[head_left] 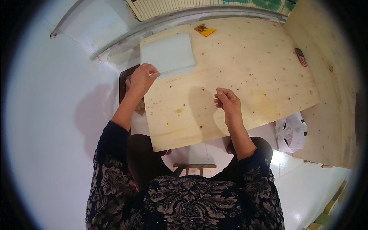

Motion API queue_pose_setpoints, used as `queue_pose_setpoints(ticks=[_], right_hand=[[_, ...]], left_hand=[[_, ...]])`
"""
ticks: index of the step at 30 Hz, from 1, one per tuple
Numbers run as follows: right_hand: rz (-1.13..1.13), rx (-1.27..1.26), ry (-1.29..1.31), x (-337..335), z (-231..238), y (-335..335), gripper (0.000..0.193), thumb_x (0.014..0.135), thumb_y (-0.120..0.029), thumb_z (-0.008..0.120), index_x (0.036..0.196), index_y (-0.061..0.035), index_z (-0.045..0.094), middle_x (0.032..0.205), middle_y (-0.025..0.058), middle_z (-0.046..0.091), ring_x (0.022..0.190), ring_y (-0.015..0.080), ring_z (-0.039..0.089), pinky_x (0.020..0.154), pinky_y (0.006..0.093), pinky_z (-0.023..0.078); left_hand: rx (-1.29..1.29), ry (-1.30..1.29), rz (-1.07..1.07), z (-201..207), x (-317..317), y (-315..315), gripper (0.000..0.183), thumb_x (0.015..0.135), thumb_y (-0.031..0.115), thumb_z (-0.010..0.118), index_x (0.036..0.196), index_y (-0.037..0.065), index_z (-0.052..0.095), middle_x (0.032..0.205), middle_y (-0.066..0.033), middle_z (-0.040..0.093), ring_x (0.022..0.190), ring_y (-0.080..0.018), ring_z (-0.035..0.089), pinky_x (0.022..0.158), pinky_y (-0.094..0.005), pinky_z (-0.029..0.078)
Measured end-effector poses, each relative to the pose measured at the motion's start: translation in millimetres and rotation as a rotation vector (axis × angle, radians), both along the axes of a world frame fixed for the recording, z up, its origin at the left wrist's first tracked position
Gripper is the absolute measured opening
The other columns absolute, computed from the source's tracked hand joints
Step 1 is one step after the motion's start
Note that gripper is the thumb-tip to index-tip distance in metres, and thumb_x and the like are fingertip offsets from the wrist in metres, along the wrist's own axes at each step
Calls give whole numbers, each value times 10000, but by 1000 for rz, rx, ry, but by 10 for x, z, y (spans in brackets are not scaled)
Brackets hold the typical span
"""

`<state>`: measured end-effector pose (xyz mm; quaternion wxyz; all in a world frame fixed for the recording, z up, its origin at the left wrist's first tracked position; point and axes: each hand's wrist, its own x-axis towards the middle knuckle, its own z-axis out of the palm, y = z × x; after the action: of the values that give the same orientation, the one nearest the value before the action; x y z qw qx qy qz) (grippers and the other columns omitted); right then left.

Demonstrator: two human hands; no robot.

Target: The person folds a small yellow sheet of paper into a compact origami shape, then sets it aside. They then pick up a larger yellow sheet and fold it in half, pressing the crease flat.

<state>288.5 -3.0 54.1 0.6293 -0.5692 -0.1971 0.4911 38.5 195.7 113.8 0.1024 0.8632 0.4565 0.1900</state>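
A stack of pale blue-white paper sheets [168,53] lies at the far left corner of a plywood board [245,80]. My left hand [141,78] rests at the stack's near left corner, fingers pinching the edge of a sheet. My right hand [227,100] hovers over the middle of the board with its fingers curled closed; I see nothing in it.
A small yellow folded paper piece [205,30] lies at the board's far edge. A red mobile phone [301,56] sits on a second wooden panel at the right. A white patterned bag [291,132] hangs below the board's right corner. White tiled floor surrounds the board.
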Motion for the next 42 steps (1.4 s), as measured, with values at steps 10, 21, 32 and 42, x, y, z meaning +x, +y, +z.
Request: queue_pose_setpoints(ticks=[10, 21, 32, 42], right_hand=[[3, -49, 12, 65, 84, 38, 241, 907, -161, 595, 1086, -1, 611, 873, 47, 636, 735, 110, 588, 645, 246, 472], [39, -54, 15, 49, -12, 31, 212, 899, -192, 630, 1061, -55, 633, 860, 7, 642, 742, 87, 595, 664, 231, 473], [41, -45, 19, 26, -1, 37, 231, 909, -156, 607, 1082, -4, 611, 871, 45, 636, 724, 105, 588, 641, 237, 466], [43, -45, 7, 25, -6, 30, 227, 909, -163, 613, 1072, -6, 623, 867, 44, 640, 718, 109, 593, 644, 240, 471]], left_hand=[[-8, 242, -193, -590, 450, 686, 320, 764, 170, 736, 1048, 60, 637, 1061, -110, 613, 972, -294, 601, 850, -377, 488], [-182, 270, -179, -624, 324, 920, 408, 756, 171, 742, 1141, 92, 628, 1211, -100, 593, 1071, -286, 591, 948, -351, 467], [3, 429, -259, -598, 367, 873, 450, 801, 235, 693, 1219, 99, 597, 1285, -86, 558, 1141, -288, 535, 981, -363, 441], [30, 422, -269, -717, 335, 909, 440, 796, 267, 701, 1199, 108, 620, 1284, -82, 569, 1132, -278, 535, 976, -356, 444]])
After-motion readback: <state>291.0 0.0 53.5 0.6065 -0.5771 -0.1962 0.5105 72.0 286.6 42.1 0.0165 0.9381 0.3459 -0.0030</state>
